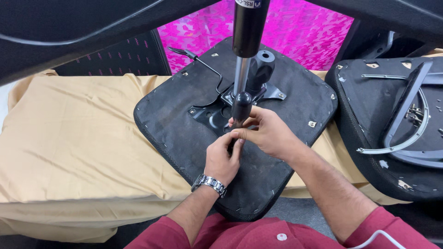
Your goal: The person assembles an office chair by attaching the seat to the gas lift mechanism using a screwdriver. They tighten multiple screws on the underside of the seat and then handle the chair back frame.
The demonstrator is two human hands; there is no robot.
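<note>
Black handle knob (241,107) at frame centre, sitting on the black metal mechanism plate (217,113) of an upturned office chair seat (184,133). Right hand (267,133) closed around the knob's lower end, fingers curled. Left hand (224,159) just below, fingertips pinching the same part; wristwatch (209,183) on that wrist. Gas lift cylinder (247,32) rises upright from the plate, top centre. Seat lies on a table draped in tan cloth (69,143). Second upturned seat (392,133) with loose armrest frame (406,110) at right edge. Pink patterned sheet (295,32) behind.
</note>
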